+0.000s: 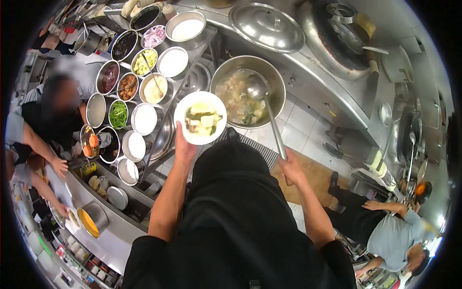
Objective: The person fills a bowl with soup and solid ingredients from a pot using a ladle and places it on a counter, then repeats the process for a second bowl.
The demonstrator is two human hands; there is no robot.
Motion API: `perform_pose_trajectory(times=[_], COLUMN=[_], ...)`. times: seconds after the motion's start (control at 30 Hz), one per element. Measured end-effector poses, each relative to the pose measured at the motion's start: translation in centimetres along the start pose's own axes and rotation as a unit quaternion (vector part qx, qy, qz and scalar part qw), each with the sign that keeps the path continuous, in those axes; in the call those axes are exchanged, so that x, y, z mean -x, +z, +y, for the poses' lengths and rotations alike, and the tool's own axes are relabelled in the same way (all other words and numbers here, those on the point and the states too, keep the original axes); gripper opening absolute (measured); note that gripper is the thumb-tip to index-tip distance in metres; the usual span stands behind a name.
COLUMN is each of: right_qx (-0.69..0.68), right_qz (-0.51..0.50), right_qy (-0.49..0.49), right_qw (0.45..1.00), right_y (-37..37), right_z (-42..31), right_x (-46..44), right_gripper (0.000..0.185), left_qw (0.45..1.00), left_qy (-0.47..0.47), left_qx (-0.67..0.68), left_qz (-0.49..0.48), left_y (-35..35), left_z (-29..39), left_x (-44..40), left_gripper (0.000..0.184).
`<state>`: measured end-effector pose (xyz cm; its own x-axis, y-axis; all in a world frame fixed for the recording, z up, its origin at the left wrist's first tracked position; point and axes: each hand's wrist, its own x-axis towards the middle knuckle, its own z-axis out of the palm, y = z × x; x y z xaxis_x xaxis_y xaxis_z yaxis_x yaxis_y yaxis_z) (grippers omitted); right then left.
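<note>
Gripping the bowl (pixel 182 109), left fingers (pixel 179 130) hold its left edge; right fingers (pixel 288 166) clasp the ladle (pixel 276 129).

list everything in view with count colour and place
stockpot: one, silver, upper centre
serving bowl: one, white, left of the stockpot
ladle: one, silver, dipping into the stockpot
pot lid: one, silver, top centre
wok: one, dark and silver, upper right
ingredient containers: about fifteen, mostly silver, upper left
bottles: at least two, orange-topped, left
orange-filled pot: one, silver, lower left
floor mat: one, brown, right of centre
co-workers: at least two, black and grey, both sides
small kitchenware: uncounted, mixed colours, outer areas
own clothes: one outfit, black, bottom centre
left grip: one, bare, holding the serving bowl
right grip: one, bare, on the ladle
</note>
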<state>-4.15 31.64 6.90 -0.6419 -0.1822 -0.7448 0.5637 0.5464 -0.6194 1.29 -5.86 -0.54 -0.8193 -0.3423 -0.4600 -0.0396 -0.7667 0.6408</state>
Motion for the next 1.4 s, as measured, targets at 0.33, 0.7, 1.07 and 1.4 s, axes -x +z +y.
perform_pose_trajectory(times=[0.33,0.7,1.07,1.4], right_qx=[-0.008,0.113,-0.25,-0.241], right_qz=[-0.113,-0.107,-0.253,-0.25], right_qy=[0.039,0.037,0.153,0.139], right_qw=[0.993,0.987,0.922,0.927], right_y=[4.1,5.0,-1.5,-3.0], right_z=[0.4,-0.5,-0.2,0.0], right_x=[-9.5,-13.6,-13.2,-10.3], right_gripper=[0.082,0.083,0.077,0.077], left_qw=[0.993,0.99,0.99,0.991], left_qy=[0.018,0.025,0.007,0.005], left_qx=[0.008,0.02,0.023,0.017], left_qz=[0.12,0.136,0.137,0.134], left_y=[-2.3,-1.9,-0.8,-1.0], left_z=[1.2,1.4,1.7,1.4], left_x=[8.1,8.3,7.2,6.0], left_gripper=[0.062,0.064,0.065,0.066])
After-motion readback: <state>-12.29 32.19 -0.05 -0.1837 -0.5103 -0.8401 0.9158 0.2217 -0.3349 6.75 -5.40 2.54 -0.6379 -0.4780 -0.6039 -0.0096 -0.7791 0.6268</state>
